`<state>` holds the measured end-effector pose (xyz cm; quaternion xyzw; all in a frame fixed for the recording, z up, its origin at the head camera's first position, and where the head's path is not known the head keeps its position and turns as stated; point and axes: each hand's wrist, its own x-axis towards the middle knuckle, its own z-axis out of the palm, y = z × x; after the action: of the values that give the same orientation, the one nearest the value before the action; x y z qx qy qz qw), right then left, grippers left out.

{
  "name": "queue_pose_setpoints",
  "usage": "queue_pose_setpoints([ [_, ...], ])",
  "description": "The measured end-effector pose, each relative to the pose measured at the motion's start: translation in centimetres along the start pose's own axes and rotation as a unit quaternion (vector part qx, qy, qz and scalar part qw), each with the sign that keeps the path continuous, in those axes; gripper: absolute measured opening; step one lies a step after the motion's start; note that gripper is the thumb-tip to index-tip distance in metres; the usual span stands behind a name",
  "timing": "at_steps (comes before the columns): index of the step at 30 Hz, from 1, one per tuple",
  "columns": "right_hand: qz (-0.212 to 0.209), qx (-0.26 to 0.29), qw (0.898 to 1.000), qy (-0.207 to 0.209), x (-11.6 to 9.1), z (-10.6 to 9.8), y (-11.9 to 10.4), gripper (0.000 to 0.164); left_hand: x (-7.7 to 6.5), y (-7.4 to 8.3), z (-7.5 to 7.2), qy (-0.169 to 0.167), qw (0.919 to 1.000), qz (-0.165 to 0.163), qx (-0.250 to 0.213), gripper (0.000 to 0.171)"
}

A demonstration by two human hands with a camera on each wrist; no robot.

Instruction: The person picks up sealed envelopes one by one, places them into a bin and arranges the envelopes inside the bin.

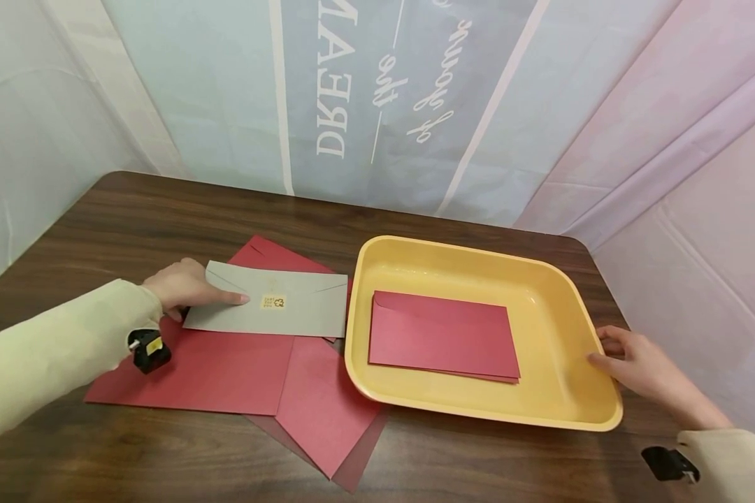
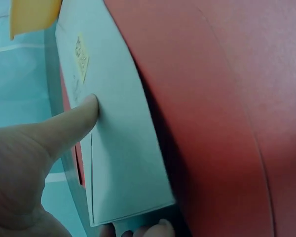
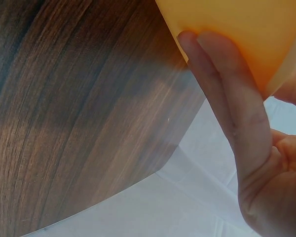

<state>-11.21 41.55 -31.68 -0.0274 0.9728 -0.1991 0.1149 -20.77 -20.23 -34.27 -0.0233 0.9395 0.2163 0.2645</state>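
Note:
With the thumb on top and fingers beneath its left end, my left hand (image 1: 185, 288) pinches a grey envelope (image 1: 308, 300) bearing a small gold sticker. In the left wrist view the envelope (image 2: 121, 143) is slightly raised above a red envelope. Around it lie red envelopes (image 1: 226, 370), overlapping at different angles. My right hand (image 1: 635, 363) grips the right rim of a yellow tray (image 1: 554, 335), thumb inside and fingers outside against its wall. Inside the tray lies a small stack of red envelopes (image 1: 443, 335).
A dark wood-grain table (image 1: 163, 454) carries everything. Pale printed cloth (image 1: 226, 91) hangs behind it and at both sides. The tray's left edge stands over part of the red envelopes. The table's right edge (image 1: 623, 307) runs close to the right hand.

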Motion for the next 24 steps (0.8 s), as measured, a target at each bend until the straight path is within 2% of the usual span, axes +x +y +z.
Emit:
queue_pose_setpoints([
  [5,0.003,-0.004,1.000,-0.001,0.0,0.0,-0.1,0.037,0.4,-0.7,-0.4,-0.043,0.9981,0.014,-0.042,0.077],
  [8,0.004,-0.003,1.000,-0.002,0.0,0.0,-0.2,0.037,0.6,-1.0,-0.6,-0.068,0.9955,0.020,-0.064,0.067],
  [13,0.003,0.007,1.000,-0.004,-0.1,0.0,-0.2,0.038,0.6,-1.3,-0.9,-0.079,0.9945,0.024,-0.064,0.047],
  [16,0.002,0.012,1.000,-0.004,-0.1,0.1,-0.2,0.039,0.5,-1.3,-1.3,-0.083,0.9936,0.038,-0.068,0.034],
  [24,-0.001,0.009,1.000,-0.001,-0.1,0.0,-0.1,0.038,0.2,-1.5,-2.5,-0.092,0.9861,0.084,-0.110,0.046],
])
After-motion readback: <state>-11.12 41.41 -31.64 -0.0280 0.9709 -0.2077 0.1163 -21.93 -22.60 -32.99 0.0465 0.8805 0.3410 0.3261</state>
